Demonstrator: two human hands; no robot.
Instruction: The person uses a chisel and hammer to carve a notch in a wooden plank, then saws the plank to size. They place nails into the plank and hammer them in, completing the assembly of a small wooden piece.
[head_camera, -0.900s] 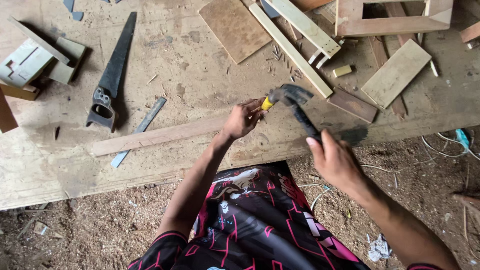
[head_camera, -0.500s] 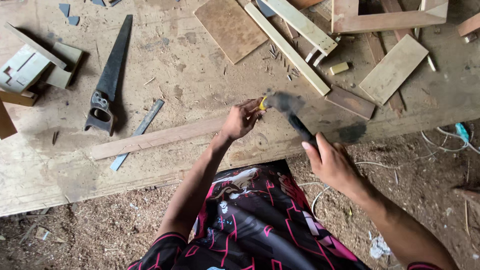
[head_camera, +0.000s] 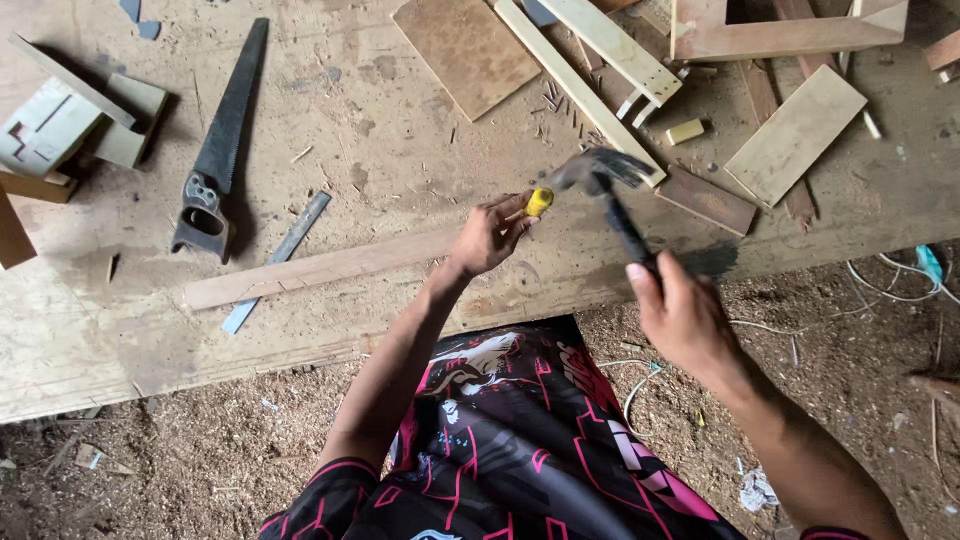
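one hammer (head_camera: 600, 175), one handsaw (head_camera: 222, 140), one metal ruler (head_camera: 277, 262), two hands (head_camera: 487, 238), one long wooden strip (head_camera: 320, 270)

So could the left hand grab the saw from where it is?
Probably yes, with a stretch. The left hand is busy pinching a yellow-handled tool on the long wood strip. The saw lies farther left on the board with nothing across the way, only a flat metal ruler beside it.

The hammer head (head_camera: 597, 170) is blurred, so its shape is unclear. The left hand (head_camera: 487, 238) hides most of the yellow-capped tool (head_camera: 539, 202). The wooden frame (head_camera: 790, 30) is cut off at the picture's top edge.
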